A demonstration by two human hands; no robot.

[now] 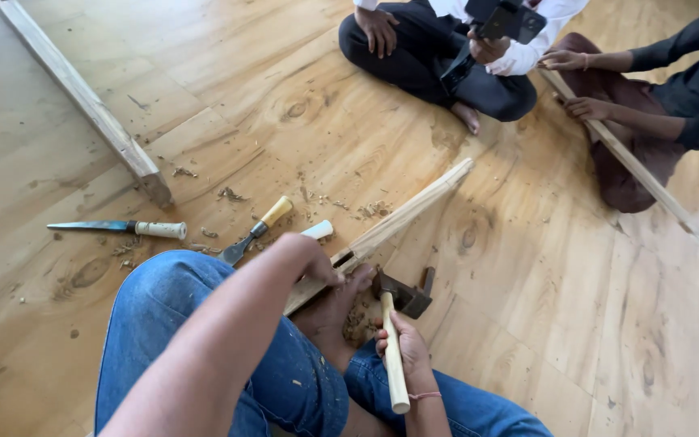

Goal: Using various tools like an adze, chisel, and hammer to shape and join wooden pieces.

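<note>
From the loose chisels (135,228) and scattered wood chips (228,194), the left hand (313,259) pressed closed onto the wooden strip (402,218), its mortise only partly cut, while the right hand (402,344) clamped the hammer (394,324) just beside it.

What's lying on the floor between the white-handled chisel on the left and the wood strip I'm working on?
In the head view, a yellow-handled chisel lies between the white-handled chisel and the wood strip, among scattered wood chips.

FREE: bare plywood floor (576,307) right of the pale wooden strip (414,212) | BLOCKED: left side; two wooden-handled chisels (256,231); scattered wood shavings (232,194)
</note>
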